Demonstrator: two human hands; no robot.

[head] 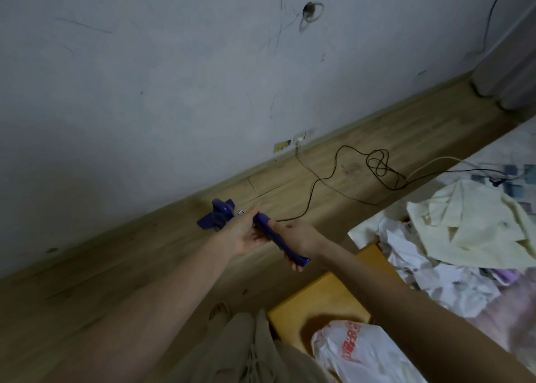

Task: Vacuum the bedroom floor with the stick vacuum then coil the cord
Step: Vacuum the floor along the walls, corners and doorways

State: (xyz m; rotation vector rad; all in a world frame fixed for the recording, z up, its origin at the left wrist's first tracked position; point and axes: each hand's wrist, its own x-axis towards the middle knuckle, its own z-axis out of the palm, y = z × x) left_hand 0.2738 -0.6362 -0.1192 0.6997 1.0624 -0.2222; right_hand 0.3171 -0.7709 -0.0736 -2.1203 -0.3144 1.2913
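While both my hands wrap the purple stick vacuum (262,232), left hand (242,233) nearer its floor head, right hand (295,237) clasping the handle, its cord (333,165) trails rightward along the floor (116,266).

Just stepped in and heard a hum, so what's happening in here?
A person holds a purple stick vacuum with both hands: left hand near the upper body, right hand around the handle. Its head sits on the wooden floor by the wall. The black cord lies loose, not yet coiled.
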